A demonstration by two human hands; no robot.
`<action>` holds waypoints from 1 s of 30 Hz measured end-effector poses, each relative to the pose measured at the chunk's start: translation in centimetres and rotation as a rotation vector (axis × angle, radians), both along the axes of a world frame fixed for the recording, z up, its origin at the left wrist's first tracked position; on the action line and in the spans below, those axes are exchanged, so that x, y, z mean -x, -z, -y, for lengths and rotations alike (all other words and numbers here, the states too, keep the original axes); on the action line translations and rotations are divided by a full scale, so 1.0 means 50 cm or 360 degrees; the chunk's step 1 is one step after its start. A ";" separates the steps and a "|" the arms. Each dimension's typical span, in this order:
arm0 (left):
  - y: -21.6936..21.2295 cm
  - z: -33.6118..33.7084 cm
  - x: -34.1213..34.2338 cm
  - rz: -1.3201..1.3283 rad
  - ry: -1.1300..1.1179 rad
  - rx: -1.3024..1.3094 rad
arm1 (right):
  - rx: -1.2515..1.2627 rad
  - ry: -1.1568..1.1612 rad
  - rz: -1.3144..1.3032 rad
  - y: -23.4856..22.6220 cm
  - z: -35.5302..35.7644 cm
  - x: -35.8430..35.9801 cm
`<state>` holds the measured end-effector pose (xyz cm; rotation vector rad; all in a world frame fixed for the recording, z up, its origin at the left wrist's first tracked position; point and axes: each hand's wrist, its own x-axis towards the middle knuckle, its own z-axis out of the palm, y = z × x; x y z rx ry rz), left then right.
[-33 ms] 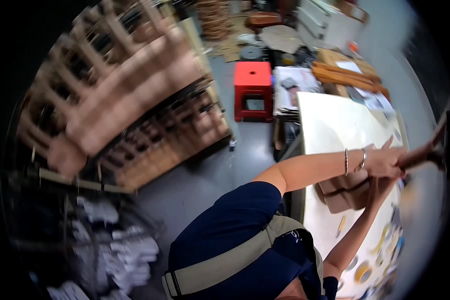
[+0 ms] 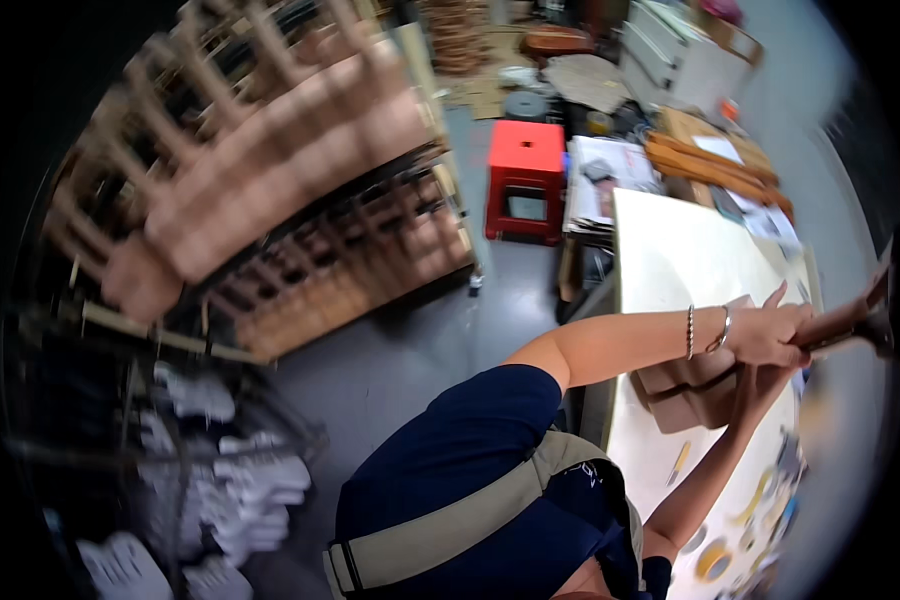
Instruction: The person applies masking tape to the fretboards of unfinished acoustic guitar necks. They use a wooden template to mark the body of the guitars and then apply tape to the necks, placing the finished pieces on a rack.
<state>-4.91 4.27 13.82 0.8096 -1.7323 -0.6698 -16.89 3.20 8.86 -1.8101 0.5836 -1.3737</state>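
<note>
My left hand (image 2: 768, 335), with two bracelets at its wrist, is closed around a brown wooden neck-shaped piece (image 2: 835, 325), which looks like a guitar neck. The piece runs right to a wider, dark, blurred end at the picture's rim. Close beneath the left hand, my right hand (image 2: 763, 378) meets the same neck; most of its fingers are hidden. Under my forearms, brown wooden body-shaped pieces (image 2: 685, 390) with a dark gap between them rest on the pale worktable (image 2: 660, 260). Whether the neck joins them is hidden.
A yellow-handled tool (image 2: 678, 463) and a tape roll (image 2: 714, 560) lie on the table. Beyond it are a red stool (image 2: 525, 180), papers (image 2: 610, 175) and brown boards (image 2: 715, 165). At left stands a rack of brown wooden pieces (image 2: 290, 170), with pale cut shapes (image 2: 240, 500) below.
The view has shifted slightly, so the stool, papers and rack sit farther right. Both hands stay at the neck, with almost no movement.
</note>
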 end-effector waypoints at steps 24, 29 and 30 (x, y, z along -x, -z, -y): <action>0.491 -1.517 -0.025 -0.1057 -0.3599 -0.0366 | -0.0037 -0.2162 -0.0178 -0.142 -1.147 -0.602; 0.388 -1.686 0.025 -0.1464 -0.3923 -0.0154 | -0.0283 -0.2432 0.0296 -0.182 -1.403 -0.754; 0.383 -1.711 0.043 -0.1473 -0.3994 -0.0125 | -0.0439 -0.2509 0.0316 -0.199 -1.455 -0.771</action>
